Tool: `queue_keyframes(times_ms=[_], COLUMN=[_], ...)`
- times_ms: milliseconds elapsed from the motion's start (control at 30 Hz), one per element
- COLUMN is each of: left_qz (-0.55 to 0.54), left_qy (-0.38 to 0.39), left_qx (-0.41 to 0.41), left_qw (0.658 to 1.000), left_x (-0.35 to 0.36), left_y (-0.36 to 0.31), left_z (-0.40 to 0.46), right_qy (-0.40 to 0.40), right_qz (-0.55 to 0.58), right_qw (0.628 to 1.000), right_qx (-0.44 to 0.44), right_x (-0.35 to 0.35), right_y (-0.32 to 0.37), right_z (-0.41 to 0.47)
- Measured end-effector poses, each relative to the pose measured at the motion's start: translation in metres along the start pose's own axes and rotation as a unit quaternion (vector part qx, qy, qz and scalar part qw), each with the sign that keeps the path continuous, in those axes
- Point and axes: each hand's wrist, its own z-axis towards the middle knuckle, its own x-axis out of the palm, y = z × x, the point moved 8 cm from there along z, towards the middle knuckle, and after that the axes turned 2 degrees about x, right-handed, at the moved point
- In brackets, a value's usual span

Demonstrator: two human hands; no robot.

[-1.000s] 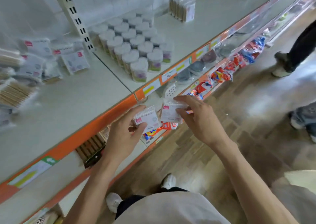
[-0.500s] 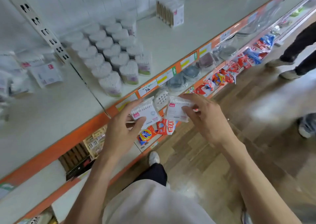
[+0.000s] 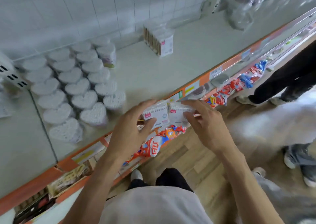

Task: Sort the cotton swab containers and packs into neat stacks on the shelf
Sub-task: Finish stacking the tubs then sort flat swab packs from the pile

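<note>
Left hand (image 3: 130,129) pinching one flat plastic swab pack (image 3: 156,115), right hand (image 3: 205,123) pinching a second pack (image 3: 177,112), side by side just above shelf edge (image 3: 203,80). Behind that edge: heart-shaped containers (image 3: 93,114), roughly twenty, three rows; upright packs (image 3: 159,40), count unclear.

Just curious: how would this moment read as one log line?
left hand: holds small white swab pack | right hand: holds second white pack | location: above orange-edged shelf

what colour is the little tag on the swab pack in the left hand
Pink-red, on a mostly white swab pack held by the left hand; the head view shows it.
</note>
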Motion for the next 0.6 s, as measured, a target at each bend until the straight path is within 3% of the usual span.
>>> queue_keyframes(times_ms=[200, 600], left_qz=[0.006, 0.091], left_qy=[-0.035, -0.205], left_qx=[-0.033, -0.106], left_qw=[0.999, 0.969], left_x=[0.011, 0.021], left_y=[-0.001, 0.002], left_z=[0.043, 0.104], right_qy=[0.024, 0.069], right_qz=[0.025, 0.027], right_qw=[0.999, 0.984], right_qx=[-0.026, -0.161], right_x=[-0.007, -0.030], right_y=[-0.027, -0.066], right_z=[0.062, 0.216])
